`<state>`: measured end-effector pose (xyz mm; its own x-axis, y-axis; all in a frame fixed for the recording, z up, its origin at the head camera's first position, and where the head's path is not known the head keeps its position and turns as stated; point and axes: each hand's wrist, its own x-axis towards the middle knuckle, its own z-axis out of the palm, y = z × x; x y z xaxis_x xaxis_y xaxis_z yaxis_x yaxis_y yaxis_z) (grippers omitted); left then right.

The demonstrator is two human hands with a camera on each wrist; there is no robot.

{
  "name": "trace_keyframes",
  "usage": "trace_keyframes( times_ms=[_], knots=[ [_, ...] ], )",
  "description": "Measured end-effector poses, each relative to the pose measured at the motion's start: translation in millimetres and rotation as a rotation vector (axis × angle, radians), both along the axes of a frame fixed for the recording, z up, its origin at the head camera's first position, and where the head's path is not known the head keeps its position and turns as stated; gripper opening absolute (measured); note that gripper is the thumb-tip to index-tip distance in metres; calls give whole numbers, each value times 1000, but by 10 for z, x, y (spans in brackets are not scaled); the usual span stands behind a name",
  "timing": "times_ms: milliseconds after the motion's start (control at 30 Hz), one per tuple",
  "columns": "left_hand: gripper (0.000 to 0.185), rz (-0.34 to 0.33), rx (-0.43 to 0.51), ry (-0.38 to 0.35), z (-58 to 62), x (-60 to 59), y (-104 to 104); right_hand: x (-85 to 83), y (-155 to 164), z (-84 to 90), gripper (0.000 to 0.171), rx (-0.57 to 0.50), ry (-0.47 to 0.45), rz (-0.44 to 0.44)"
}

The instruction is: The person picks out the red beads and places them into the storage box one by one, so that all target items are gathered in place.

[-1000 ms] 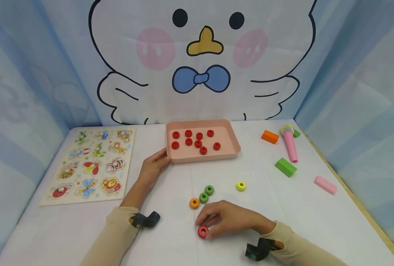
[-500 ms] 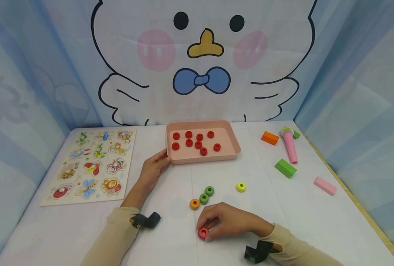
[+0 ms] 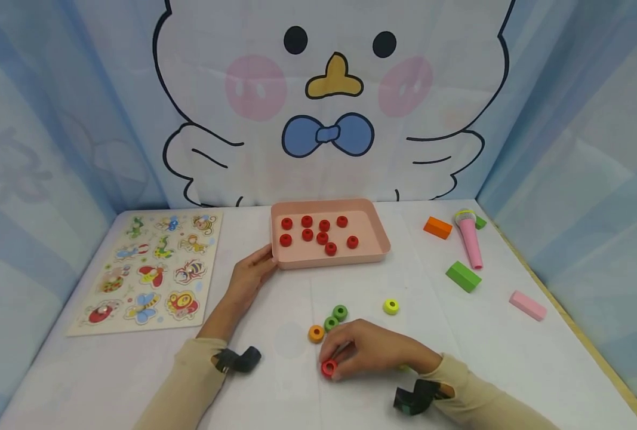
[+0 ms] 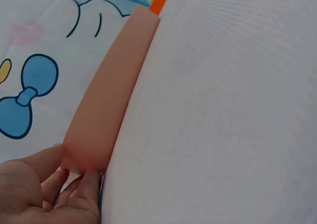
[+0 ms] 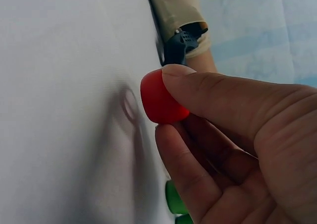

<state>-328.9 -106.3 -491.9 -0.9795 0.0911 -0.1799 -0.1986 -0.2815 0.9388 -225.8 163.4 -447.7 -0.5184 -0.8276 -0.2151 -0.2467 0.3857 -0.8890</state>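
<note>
Red ring [image 3: 328, 368] sits pinched between thumb and fingertips of the right hand [image 3: 374, 352], at the near middle of the white table [image 3: 511, 358]; the right wrist view shows it raised just clear of the surface. Just beyond lie an orange ring [image 3: 316, 333], two green rings [image 3: 335, 318] and a yellow ring [image 3: 390, 307]. Left hand [image 3: 248, 278] holds the near left corner of the pink tray [image 3: 372, 254], thumb and fingers curled on its wall. Nine red rings lie inside the tray.
</note>
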Motion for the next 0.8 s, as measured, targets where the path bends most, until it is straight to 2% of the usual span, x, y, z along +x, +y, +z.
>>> trace_keyframes(
  times_ms=[167, 400, 633, 800],
  knots=[
    [52, 3, 1, 12, 9, -7, -11, -146, -4, 85, 25, 2, 44, -37],
    [52, 5, 3, 5, 12, 14, 3, -499, -28, 228, 25, -15, 173, -95],
    [52, 16, -6, 7, 4, 16, -13, -1006, -198, 400, 32, 86, 329, -203],
    [51, 18, 8, 15, -11, 17, -1, -1349, -360, 392, 34, 189, 486, -285]
  ],
)
